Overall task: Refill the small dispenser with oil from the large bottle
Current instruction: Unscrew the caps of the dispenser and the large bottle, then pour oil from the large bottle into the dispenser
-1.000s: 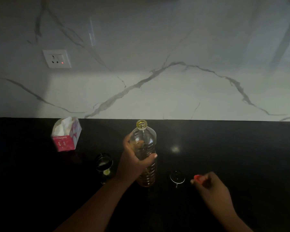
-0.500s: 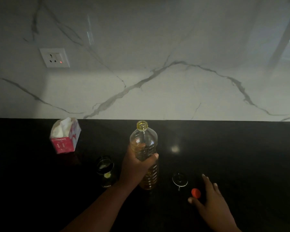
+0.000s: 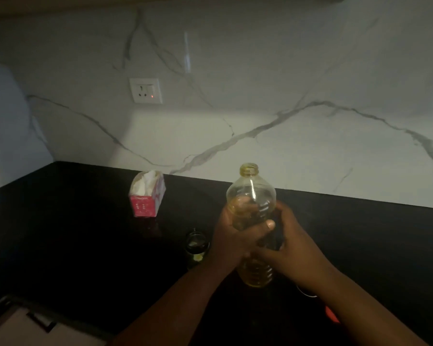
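Bottle (image 3: 251, 196): it is held upright above the black counter (image 3: 85, 233), near the middle of it and not far from the back edge. The neck is open and no cap is seen on it. Yellow oil is seen in the lower part; the upper part is clear.
Left hand (image 3: 238, 236): it is closed around the middle of the bottle from the left side, with the thumb laid across the front. The fingers are seen through the plastic behind.
Right hand (image 3: 293, 243): it is wrapped on the right side of the bottle, a little lower than the left hand. The fingers are curled to the plastic and partly hidden behind the left thumb.
Dispenser (image 3: 196, 245): a small dark glass vessel is placed on the counter just beside the left wrist, to the left of the bottle. The mouth is open. Something pale is seen inside, but it cannot be told what it is.
Red cap (image 3: 331, 314): it is seen on the counter below the right forearm, toward the front edge, partly hidden by the arm.
Round thing (image 3: 308, 293): only a thin pale curve is seen beside the right forearm; it cannot be told what it is.
Tissue box (image 3: 148, 196): a red box with white tissue is placed near the back edge, left of the bottle and well apart from it.
Socket (image 3: 146, 90): it is set in the marble wall above the box, with a small red light.
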### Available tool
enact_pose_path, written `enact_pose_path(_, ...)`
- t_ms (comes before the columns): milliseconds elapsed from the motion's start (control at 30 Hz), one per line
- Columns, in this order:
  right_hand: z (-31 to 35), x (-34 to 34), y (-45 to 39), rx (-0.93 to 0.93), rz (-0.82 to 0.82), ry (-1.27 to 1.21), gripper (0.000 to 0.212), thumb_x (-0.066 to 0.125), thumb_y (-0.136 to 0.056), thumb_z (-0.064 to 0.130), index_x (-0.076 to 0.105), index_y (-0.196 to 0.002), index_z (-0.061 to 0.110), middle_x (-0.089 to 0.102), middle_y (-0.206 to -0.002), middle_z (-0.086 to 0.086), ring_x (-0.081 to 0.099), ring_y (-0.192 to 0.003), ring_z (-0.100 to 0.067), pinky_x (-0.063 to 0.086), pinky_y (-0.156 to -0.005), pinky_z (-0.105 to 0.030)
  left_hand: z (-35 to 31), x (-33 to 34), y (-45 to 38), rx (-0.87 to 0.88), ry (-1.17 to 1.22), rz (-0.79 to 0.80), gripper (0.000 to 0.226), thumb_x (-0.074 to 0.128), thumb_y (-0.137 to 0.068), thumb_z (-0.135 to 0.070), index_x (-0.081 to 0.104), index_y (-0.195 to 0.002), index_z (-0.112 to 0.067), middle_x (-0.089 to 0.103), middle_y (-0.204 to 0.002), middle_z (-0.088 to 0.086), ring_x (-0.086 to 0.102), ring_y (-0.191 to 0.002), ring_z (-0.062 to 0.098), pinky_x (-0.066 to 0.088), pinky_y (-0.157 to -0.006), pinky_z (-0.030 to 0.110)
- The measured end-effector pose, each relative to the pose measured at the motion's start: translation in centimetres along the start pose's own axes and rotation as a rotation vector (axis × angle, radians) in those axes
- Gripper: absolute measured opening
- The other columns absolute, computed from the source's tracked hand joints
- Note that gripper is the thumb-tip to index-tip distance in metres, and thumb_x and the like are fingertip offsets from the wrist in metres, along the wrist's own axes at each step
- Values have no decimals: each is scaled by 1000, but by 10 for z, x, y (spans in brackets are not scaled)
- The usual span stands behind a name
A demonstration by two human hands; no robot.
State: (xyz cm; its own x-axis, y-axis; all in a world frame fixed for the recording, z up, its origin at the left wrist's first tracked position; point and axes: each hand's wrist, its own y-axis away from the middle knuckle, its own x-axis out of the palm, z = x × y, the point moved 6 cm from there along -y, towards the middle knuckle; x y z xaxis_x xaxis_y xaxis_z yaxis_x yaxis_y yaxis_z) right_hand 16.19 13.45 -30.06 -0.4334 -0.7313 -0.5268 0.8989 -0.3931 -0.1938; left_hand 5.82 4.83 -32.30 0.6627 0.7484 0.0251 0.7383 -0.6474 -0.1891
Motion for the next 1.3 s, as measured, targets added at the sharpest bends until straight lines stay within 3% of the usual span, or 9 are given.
enact_pose_path(300, 9, 22, -35, -117, 63, -90, 81, 78, -66, 34, 36, -136, 34, 58, -119, 19, 58, -109, 2, 51, -92, -29, -25, -10, 5, 15, 129, 227, 48, 75, -79, 3, 63, -117, -25, 73, -108, -3, 69, -103, 11, 54, -83, 21)
enact_pose_path(433, 13, 24, -44, -138, -38, -175, 70, 76, -66, 43, 48, -128, 25, 62, -112, 15, 60, -106, -2, 51, -88, -21, -25, -12, 5, -39, 80, 292, 44, 69, -79, -19, 59, -117, -39, 69, -118, -13, 64, -109, 1, 51, -88, 19)
enact_pose_path(533, 18, 25, -54, -152, -29, -147, 67, 83, -63, 36, 54, -123, 24, 66, -107, 13, 63, -101, 0, 53, -85, -20, -21, -22, 2, -107, 19, 410, 64, 76, -71, -38, 45, -127, -38, 65, -123, -18, 60, -118, 0, 50, -92, 21)
enact_pose_path(633, 21, 23, -68, -134, 45, -7, 70, 85, -60, 37, 53, -121, 33, 66, -107, 15, 63, -99, 0, 51, -86, -26, -11, -49, -1, -149, -339, 388, 95, 83, -63, -57, 31, -142, -44, 35, -156, -7, 16, -146, 9, 24, -120, 47)
enact_pose_path(700, 21, 22, -76, -104, 91, 140, 76, 84, -57, 42, 45, -122, 42, 63, -107, 20, 61, -99, 0, 50, -87, -29, 2, -76, -6, -126, -581, 297, 106, 83, -65, -60, 21, -150, -43, 19, -162, -4, -2, -143, 9, 6, -122, 55)
enact_pose_path(800, 19, 22, -81, -66, 161, 359, 83, 83, -56, 46, 38, -126, 47, 60, -108, 22, 58, -99, 0, 47, -85, -26, 27, -107, -8, -151, -687, 284, 124, 83, -56, -68, 11, -154, -41, 13, -165, 0, 8, -152, 25, 18, -120, 59)
enact_pose_path(967, 6, 27, -85, -26, 224, 637, 81, 80, -58, 49, 38, -126, 42, 58, -100, 21, 59, -93, -4, 49, -82, -28, 70, -132, -9, -255, -643, 330, 127, 91, -60, -48, 10, -156, -32, 18, -163, 2, 21, -148, 24, 28, -119, 50)
enact_pose_path(1100, -1, 30, -84, -13, 268, 804, 67, 78, -59, 48, 42, -115, 39, 52, -87, 24, 57, -86, -5, 43, -74, -24, 87, -136, -11, -271, -495, 321, 104, 88, -68, -36, 28, -153, -28, 45, -147, -5, 46, -130, 10, 39, -109, 33)
enact_pose_path(1300, -18, 38, -85, -32, 272, 942, 82, 75, -61, 55, 40, -131, 31, 61, -113, 11, 61, -97, -13, 44, -80, -25, 102, -137, -16, -206, -374, 308, 75, 86, -65, -46, 53, -131, -32, 68, -116, -9, 65, -108, 5, 52, -101, 39)
